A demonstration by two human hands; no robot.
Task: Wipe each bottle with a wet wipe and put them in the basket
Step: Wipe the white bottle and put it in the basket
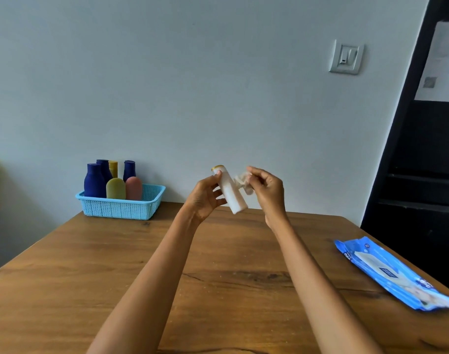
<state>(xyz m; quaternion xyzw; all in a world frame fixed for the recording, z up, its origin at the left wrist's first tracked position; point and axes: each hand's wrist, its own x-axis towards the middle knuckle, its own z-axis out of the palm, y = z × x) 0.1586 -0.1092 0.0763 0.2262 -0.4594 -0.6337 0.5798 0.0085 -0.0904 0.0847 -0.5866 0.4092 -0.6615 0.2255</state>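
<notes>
Surface [218, 290]: wipes pack [394, 274] at right, label blurred. My left hand [205, 198] grips bottle [229, 191] mid-air, tilted; right hand [266, 191] pinches wipe [242, 182] beside it, contact unclear. Basket [121, 206], far left: six bottles, rear ones half hidden.

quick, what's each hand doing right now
Left hand: holds the white bottle, fingers curled round it, above the table.
Right hand: pinches a crumpled wet wipe beside the bottle.
</notes>
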